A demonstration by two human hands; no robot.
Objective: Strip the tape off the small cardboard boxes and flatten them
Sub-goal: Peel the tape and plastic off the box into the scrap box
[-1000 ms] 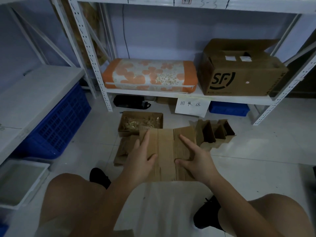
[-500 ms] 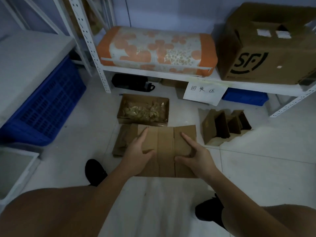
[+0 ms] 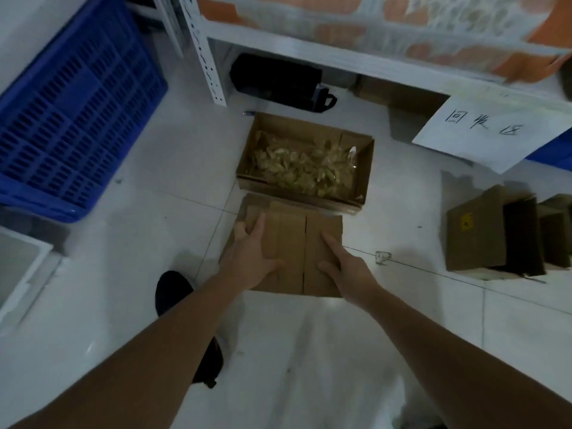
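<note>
In the head view, a flattened box [image 3: 291,252] lies on the white floor [image 3: 402,351] in front of the person, on top of other flat cardboard [image 3: 247,209] and just short of an open box of tape scraps [image 3: 305,164]. The left hand [image 3: 250,252] and right hand [image 3: 346,267] press on it with straight, slightly spread fingers, gripping nothing. The step looks like stacking a finished piece; next probably calls for reaching right to the standing boxes [image 3: 495,233] near the shelf's paper sign [image 3: 489,131].
</note>
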